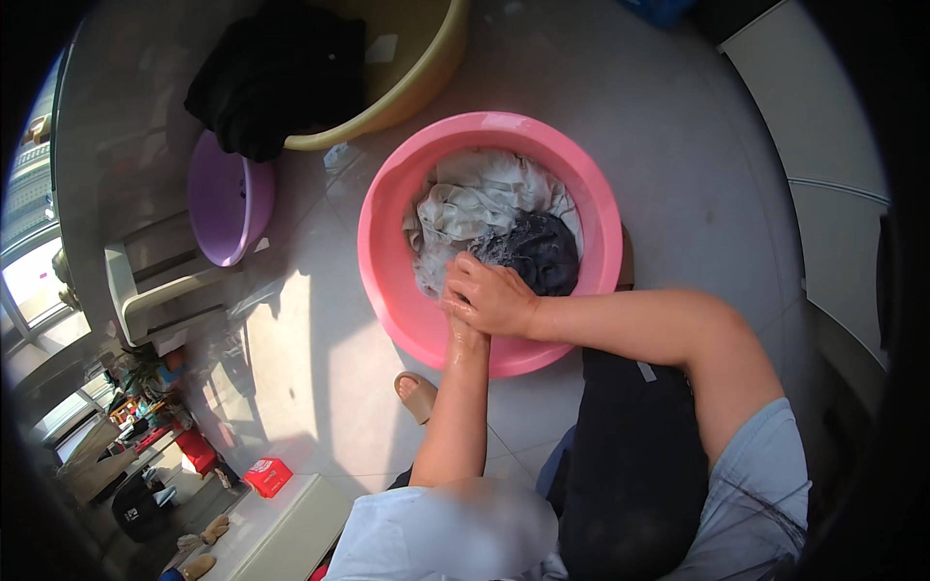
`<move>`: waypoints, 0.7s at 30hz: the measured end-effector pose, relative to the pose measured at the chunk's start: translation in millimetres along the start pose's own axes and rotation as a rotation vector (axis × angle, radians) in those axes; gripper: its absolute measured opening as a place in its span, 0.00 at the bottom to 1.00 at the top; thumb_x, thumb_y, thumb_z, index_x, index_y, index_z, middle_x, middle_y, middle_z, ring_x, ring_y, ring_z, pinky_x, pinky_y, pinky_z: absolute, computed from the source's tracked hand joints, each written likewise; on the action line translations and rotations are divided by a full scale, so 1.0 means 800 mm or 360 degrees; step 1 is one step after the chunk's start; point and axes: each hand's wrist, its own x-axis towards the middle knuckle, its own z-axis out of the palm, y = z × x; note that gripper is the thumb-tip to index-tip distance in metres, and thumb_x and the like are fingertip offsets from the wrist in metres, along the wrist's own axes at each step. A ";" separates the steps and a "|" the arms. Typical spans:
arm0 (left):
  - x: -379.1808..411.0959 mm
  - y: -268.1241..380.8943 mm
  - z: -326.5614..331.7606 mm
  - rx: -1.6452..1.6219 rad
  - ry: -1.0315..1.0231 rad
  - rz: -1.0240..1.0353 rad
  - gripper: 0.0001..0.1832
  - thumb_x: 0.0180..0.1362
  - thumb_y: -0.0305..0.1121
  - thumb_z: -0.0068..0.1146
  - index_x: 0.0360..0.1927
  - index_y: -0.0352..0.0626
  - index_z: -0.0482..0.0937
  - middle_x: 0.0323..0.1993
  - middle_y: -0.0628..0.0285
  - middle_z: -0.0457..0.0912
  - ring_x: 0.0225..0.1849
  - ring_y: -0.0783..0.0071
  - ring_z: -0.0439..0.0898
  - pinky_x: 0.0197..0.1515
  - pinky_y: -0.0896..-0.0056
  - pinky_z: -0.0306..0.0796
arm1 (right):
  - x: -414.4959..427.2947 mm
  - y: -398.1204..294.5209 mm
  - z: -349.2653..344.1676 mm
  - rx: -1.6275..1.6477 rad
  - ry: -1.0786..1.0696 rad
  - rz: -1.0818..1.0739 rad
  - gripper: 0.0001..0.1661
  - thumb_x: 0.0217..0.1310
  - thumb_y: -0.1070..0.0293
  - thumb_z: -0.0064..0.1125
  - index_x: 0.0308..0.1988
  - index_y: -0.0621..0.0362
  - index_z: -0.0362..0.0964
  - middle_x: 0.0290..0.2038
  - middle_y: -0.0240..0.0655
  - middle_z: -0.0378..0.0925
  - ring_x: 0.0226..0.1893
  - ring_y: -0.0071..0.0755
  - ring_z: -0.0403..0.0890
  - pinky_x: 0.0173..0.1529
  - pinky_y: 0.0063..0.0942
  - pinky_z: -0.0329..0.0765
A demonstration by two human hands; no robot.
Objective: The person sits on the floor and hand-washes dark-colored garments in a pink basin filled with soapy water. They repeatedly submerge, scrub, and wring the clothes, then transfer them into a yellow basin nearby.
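A pink plastic basin (374,240) stands on the tiled floor in front of me. Pale wet cloth (472,200) lies bunched inside it, with a dark grey wet cloth (545,250) at its right. Water shimmers or splashes between the cloths and my hands. My right hand (501,296) curls over my left hand (465,309) above the basin's near side. Both are wet and pressed together. Most of my left hand is hidden under the right, so I cannot tell whether either holds any cloth.
A large yellow basin (436,69) holds black cloth (283,69) that hangs over its rim. Beside it, a purple basin (225,203) tilts against a pale rack-like stand (160,290). A red box (267,477) sits on a light cabinet (290,530) at lower left. White cabinets (835,240) line the right.
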 end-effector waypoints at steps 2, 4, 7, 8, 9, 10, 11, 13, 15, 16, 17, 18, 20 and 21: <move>0.027 0.009 -0.021 -0.0336 -0.0554 -0.0160 0.18 0.70 0.50 0.40 0.50 0.50 0.71 0.47 0.60 0.75 0.51 0.71 0.74 0.50 0.73 0.70 | -0.009 -0.012 0.006 -0.0195 -0.0166 -0.0567 0.17 0.58 0.55 0.58 0.24 0.56 0.75 0.30 0.39 0.73 0.33 0.51 0.81 0.36 0.43 0.78; -0.013 -0.010 -0.060 -0.0063 0.0777 0.0006 0.20 0.71 0.50 0.39 0.53 0.48 0.72 0.49 0.60 0.75 0.52 0.72 0.74 0.52 0.74 0.70 | 0.020 -0.007 0.001 -0.0341 -0.0179 -0.0525 0.16 0.58 0.56 0.57 0.24 0.54 0.76 0.25 0.37 0.73 0.31 0.49 0.81 0.34 0.44 0.78; 0.039 -0.019 0.110 0.0125 0.0932 -0.0557 0.20 0.72 0.48 0.37 0.54 0.46 0.71 0.52 0.64 0.74 0.56 0.71 0.71 0.56 0.68 0.69 | 0.035 0.053 -0.038 -0.0476 0.0102 -0.0003 0.16 0.57 0.56 0.58 0.23 0.54 0.75 0.28 0.38 0.73 0.27 0.48 0.81 0.30 0.42 0.78; 0.030 -0.016 0.086 0.0522 0.0679 -0.0307 0.19 0.71 0.47 0.38 0.55 0.45 0.70 0.53 0.64 0.74 0.56 0.70 0.72 0.57 0.66 0.69 | 0.027 0.046 -0.034 -0.0402 0.0113 -0.0024 0.15 0.57 0.56 0.58 0.23 0.54 0.75 0.29 0.38 0.72 0.27 0.48 0.81 0.30 0.42 0.78; 0.012 -0.006 0.045 0.0912 0.0423 -0.0010 0.19 0.71 0.46 0.39 0.56 0.45 0.70 0.53 0.63 0.74 0.56 0.69 0.72 0.58 0.64 0.68 | 0.025 0.024 -0.029 -0.0318 0.0105 -0.0083 0.15 0.57 0.56 0.58 0.23 0.54 0.75 0.31 0.39 0.72 0.27 0.47 0.81 0.30 0.41 0.78; 0.008 -0.003 0.021 0.1291 0.0332 0.0126 0.19 0.71 0.45 0.40 0.56 0.44 0.70 0.53 0.63 0.75 0.55 0.68 0.73 0.58 0.63 0.69 | 0.010 -0.001 -0.020 -0.0225 0.0009 -0.0376 0.16 0.57 0.57 0.59 0.23 0.55 0.73 0.33 0.39 0.70 0.26 0.45 0.80 0.29 0.39 0.78; 0.004 0.000 -0.003 0.1659 0.0269 0.0286 0.19 0.71 0.44 0.40 0.56 0.43 0.70 0.52 0.62 0.75 0.55 0.67 0.74 0.58 0.61 0.70 | -0.004 -0.015 -0.006 -0.0291 -0.0019 -0.0725 0.16 0.56 0.57 0.60 0.23 0.55 0.72 0.30 0.37 0.70 0.25 0.42 0.80 0.27 0.35 0.78; 0.007 -0.005 0.002 0.2392 0.0497 0.0191 0.20 0.70 0.45 0.41 0.55 0.41 0.71 0.49 0.60 0.77 0.51 0.65 0.77 0.56 0.60 0.73 | 0.011 0.007 -0.007 -0.0315 -0.0272 -0.0732 0.16 0.57 0.57 0.59 0.22 0.56 0.72 0.29 0.38 0.70 0.26 0.42 0.80 0.30 0.38 0.79; 0.028 -0.004 0.075 0.0077 0.0971 -0.0544 0.23 0.71 0.45 0.40 0.54 0.36 0.72 0.43 0.58 0.80 0.44 0.64 0.81 0.51 0.62 0.77 | 0.025 0.057 -0.030 -0.0490 -0.0173 -0.0323 0.17 0.59 0.57 0.58 0.22 0.56 0.72 0.28 0.40 0.71 0.27 0.46 0.80 0.34 0.41 0.79; 0.027 -0.001 0.105 0.0229 0.0953 -0.0529 0.23 0.71 0.46 0.40 0.54 0.36 0.72 0.44 0.57 0.80 0.44 0.64 0.81 0.52 0.61 0.76 | 0.033 0.077 -0.045 -0.0580 -0.0128 -0.0106 0.16 0.59 0.57 0.58 0.25 0.56 0.72 0.31 0.41 0.72 0.29 0.47 0.80 0.36 0.42 0.79; 0.019 0.004 0.116 0.0377 0.0948 -0.0497 0.23 0.71 0.47 0.39 0.54 0.36 0.72 0.44 0.56 0.80 0.44 0.64 0.81 0.53 0.61 0.76 | 0.036 0.090 -0.053 -0.0658 -0.0097 0.0103 0.15 0.60 0.57 0.57 0.28 0.56 0.73 0.34 0.42 0.73 0.32 0.48 0.80 0.38 0.44 0.79; 0.015 0.010 0.112 0.0468 0.0983 -0.0497 0.24 0.71 0.47 0.39 0.55 0.35 0.71 0.46 0.55 0.79 0.46 0.63 0.80 0.53 0.61 0.76 | 0.036 0.092 -0.057 -0.0631 -0.0043 0.0155 0.14 0.60 0.57 0.57 0.31 0.56 0.74 0.38 0.42 0.73 0.36 0.48 0.79 0.41 0.44 0.78; 0.011 0.025 0.087 0.0652 0.1054 -0.0489 0.26 0.71 0.47 0.40 0.58 0.33 0.67 0.50 0.51 0.77 0.48 0.62 0.79 0.55 0.61 0.75 | 0.040 0.092 -0.059 -0.0574 0.0065 0.0253 0.14 0.61 0.56 0.57 0.38 0.55 0.74 0.45 0.41 0.72 0.45 0.47 0.78 0.46 0.43 0.77; 0.015 0.022 0.078 0.0927 0.1190 -0.0422 0.26 0.70 0.47 0.40 0.59 0.32 0.64 0.52 0.49 0.75 0.50 0.60 0.78 0.55 0.61 0.74 | 0.036 0.093 -0.058 -0.0656 -0.0094 0.0142 0.14 0.60 0.57 0.58 0.41 0.54 0.74 0.48 0.39 0.71 0.48 0.46 0.75 0.50 0.43 0.75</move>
